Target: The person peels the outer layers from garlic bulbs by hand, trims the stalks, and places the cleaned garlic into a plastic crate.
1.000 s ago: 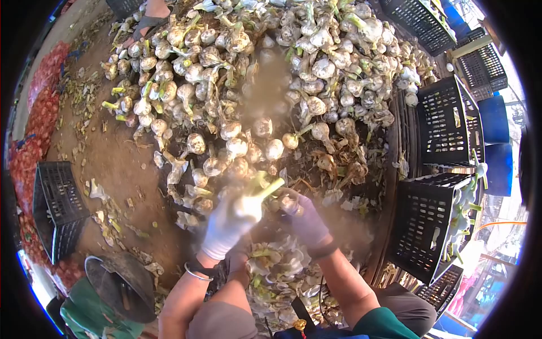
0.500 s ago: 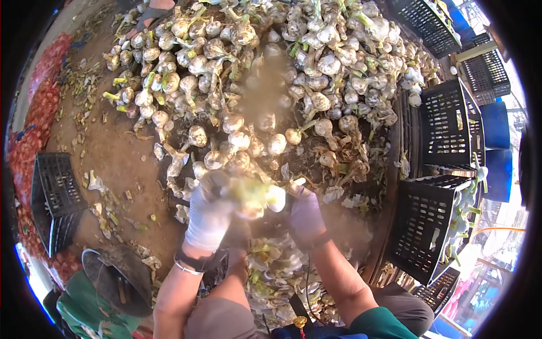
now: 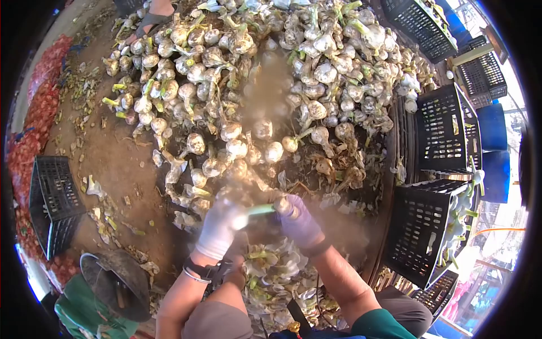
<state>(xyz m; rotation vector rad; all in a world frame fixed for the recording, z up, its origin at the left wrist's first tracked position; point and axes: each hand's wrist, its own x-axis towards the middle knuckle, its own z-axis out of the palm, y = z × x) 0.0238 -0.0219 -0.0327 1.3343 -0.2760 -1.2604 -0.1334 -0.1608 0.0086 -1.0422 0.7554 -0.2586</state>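
**Garlic stalk now stretched between 2 gloved hands**

The person's left hand (image 3: 219,227), in a white glove, is closed around one end of a pale green garlic stalk (image 3: 261,209). The right hand (image 3: 299,221), in a purple glove, grips the other end, fingers curled tight; whether the bulb sits inside that fist cannot be told, as the grip hides it.

Half a second ago both hands were bunched higher around a whitish bulb, with loose skin blurring between them. Now they have dropped slightly and drawn apart, and the stalk lies nearly level between them. I judge that the outer skin has come away and the hands are pulling or twisting the stalk against the bulb.

The stalk sits just below the near edge of the big garlic pile (image 3: 265,85). Directly beneath the hands, further from the pile, lies a heap of peeled skins and trimmings (image 3: 276,271) between the person's knees. To the right of the pile stand black plastic crates (image 3: 420,226), the nearest holding some cleaned bulbs. To the pile's left, across bare dirt, sits another black crate (image 3: 53,198), with a dark round basin (image 3: 121,282) below it.
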